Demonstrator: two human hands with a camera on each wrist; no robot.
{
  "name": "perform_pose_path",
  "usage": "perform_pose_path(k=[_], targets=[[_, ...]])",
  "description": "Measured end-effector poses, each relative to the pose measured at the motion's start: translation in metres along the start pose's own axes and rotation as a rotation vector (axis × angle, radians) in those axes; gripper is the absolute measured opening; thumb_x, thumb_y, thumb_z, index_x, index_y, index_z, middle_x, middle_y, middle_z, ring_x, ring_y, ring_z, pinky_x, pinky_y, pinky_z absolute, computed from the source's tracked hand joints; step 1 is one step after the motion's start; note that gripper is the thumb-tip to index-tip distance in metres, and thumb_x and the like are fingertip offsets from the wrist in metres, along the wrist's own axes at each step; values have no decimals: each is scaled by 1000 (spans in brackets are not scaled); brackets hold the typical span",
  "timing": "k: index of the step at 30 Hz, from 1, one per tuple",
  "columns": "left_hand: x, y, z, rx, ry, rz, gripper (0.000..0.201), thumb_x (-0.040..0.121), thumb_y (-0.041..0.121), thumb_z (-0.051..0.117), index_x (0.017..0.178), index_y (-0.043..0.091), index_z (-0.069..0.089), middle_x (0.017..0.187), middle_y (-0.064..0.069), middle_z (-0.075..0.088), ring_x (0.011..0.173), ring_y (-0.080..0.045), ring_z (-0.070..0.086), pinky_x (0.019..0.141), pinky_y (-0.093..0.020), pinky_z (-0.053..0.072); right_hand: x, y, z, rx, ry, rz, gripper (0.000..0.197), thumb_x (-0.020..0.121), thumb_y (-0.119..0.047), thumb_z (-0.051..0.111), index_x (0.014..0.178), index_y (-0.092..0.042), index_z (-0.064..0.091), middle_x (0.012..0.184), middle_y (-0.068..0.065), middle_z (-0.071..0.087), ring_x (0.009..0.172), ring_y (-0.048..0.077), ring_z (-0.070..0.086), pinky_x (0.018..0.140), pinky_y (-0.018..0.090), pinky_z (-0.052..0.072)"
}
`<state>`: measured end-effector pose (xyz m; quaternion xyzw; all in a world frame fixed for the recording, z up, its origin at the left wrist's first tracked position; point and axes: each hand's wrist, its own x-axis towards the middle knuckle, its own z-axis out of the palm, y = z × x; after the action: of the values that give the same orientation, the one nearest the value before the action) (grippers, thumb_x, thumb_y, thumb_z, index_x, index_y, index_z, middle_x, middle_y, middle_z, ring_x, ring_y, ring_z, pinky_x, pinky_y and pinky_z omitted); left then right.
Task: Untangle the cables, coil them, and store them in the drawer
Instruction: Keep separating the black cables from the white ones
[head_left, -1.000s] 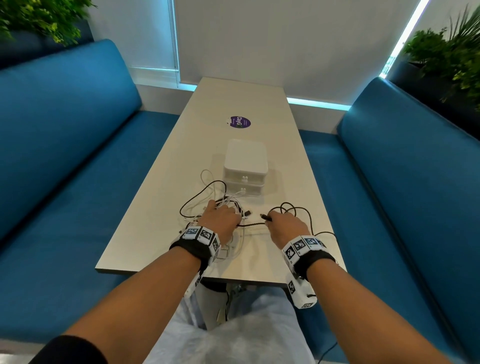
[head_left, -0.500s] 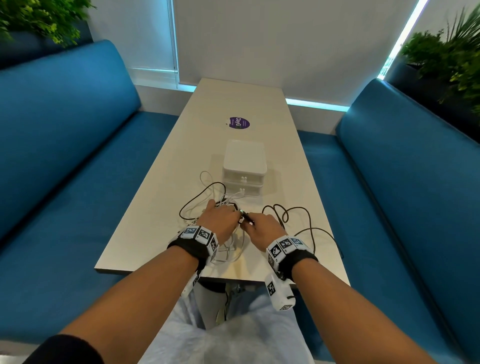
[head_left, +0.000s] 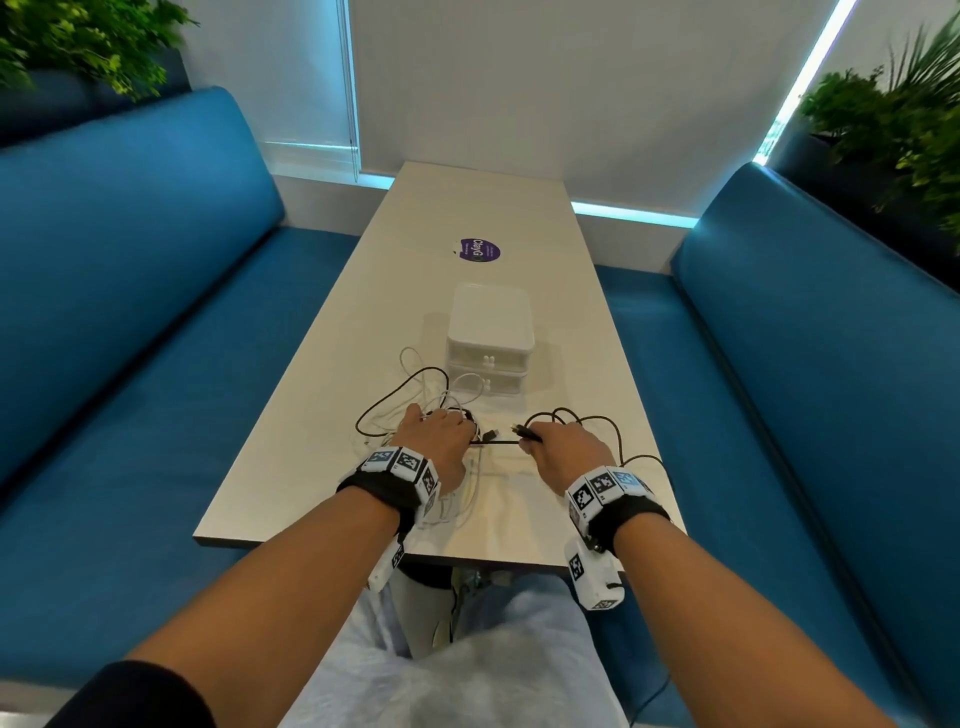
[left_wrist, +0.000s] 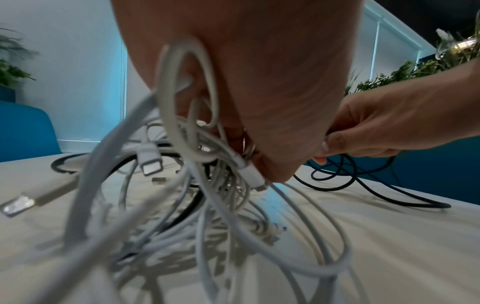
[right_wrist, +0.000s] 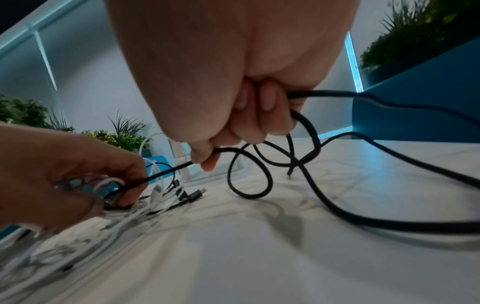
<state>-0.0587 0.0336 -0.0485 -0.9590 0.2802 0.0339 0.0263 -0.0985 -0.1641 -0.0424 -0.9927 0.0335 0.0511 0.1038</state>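
A tangle of white cables (head_left: 441, 410) (left_wrist: 207, 205) lies near the front of the white table (head_left: 322, 441), with black cable mixed in. My left hand (head_left: 436, 436) (right_wrist: 64, 174) grips this tangle and holds it just above the table. My right hand (head_left: 566, 447) (left_wrist: 376, 127) (right_wrist: 233, 123) grips a black cable (head_left: 587, 421) (right_wrist: 337, 195) and holds it taut towards the left hand. Loose loops of that black cable trail to the right. A white two-drawer box (head_left: 491, 343) stands just beyond the cables, both drawers pushed in.
A purple round sticker (head_left: 480, 250) lies farther along the table. Blue benches (head_left: 130, 322) run along both sides. Plants (head_left: 893, 119) stand behind the backrests. The table's near edge (head_left: 415, 553) is just behind my wrists.
My right hand went left to meet the left hand at the tangle, then pulled back to the right, drawing a stretch of black cable out. The left hand stayed on the tangle.
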Motion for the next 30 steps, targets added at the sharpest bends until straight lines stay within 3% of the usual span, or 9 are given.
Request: perform_pose_path(k=[4, 7, 11, 15, 18, 22, 24, 27, 30], targets=[[1, 0, 0, 10, -11, -15, 33, 85, 21, 53, 118, 22, 52, 123, 1, 53, 117, -21, 49, 103, -47, 26, 1, 3, -2, -73, 25, 45, 28, 102, -40, 39, 108, -24, 62, 89, 2, 62, 79, 25, 62, 69, 35, 53], [-4, -24, 2, 65, -92, -137, 43, 90, 28, 55, 132, 22, 50, 136, -2, 50, 128, -24, 44, 109, -52, 21, 0, 33, -12, -72, 25, 196, 27, 102, -31, 39, 110, -22, 63, 99, 5, 67, 84, 27, 63, 68, 32, 48], [-12, -54, 5, 66, -171, -162, 34, 92, 23, 56, 125, 22, 52, 125, -5, 52, 123, -29, 44, 105, -50, 28, -8, 73, -17, -113, 8, 318, 28, 101, -36, 39, 112, -27, 63, 89, 0, 62, 76, 22, 60, 66, 31, 48], [-12, -41, 11, 28, -107, -119, 28, 96, 25, 47, 123, 19, 55, 125, -6, 53, 122, -29, 45, 104, -48, 31, -5, 55, -11, -75, 61, 275, 27, 100, -33, 40, 115, -25, 61, 86, 0, 57, 74, 24, 57, 65, 31, 47], [-11, -35, 10, 42, -71, -99, 27, 97, 31, 44, 120, 21, 55, 122, -4, 57, 118, -27, 50, 105, -49, 29, -3, 34, -6, -22, 99, 238, 26, 99, -32, 43, 120, -21, 52, 94, 5, 61, 81, 27, 60, 72, 36, 52], [-11, -31, 4, 32, -19, -93, 8, 94, 27, 43, 94, 26, 51, 98, 3, 60, 100, -23, 58, 109, -50, 21, 0, 17, -2, 11, 125, 163, 43, 100, -33, 43, 142, -30, 34, 104, 8, 66, 91, 28, 64, 76, 38, 54], [-12, -28, 3, 18, -8, -88, 7, 94, 25, 44, 87, 28, 44, 88, 5, 54, 96, -22, 57, 109, -51, 19, 0, 12, 1, 4, 121, 69, 40, 100, -35, 44, 139, -34, 39, 103, 7, 67, 89, 26, 65, 75, 37, 54], [-12, -22, 5, 1, -30, -92, 10, 93, 23, 43, 89, 23, 51, 90, 2, 59, 97, -24, 55, 108, -50, 23, -2, 3, 13, 27, -12, -86, 32, 98, -37, 48, 129, -37, 57, 116, 2, 67, 100, 24, 64, 79, 31, 52], [-11, -20, 9, 3, -32, -80, 14, 93, 24, 43, 93, 21, 56, 96, 0, 62, 99, -25, 53, 109, -51, 24, -5, 0, 19, -61, -98, -73, 33, 97, -35, 48, 128, -38, 58, 121, -1, 65, 106, 24, 63, 84, 35, 53]])
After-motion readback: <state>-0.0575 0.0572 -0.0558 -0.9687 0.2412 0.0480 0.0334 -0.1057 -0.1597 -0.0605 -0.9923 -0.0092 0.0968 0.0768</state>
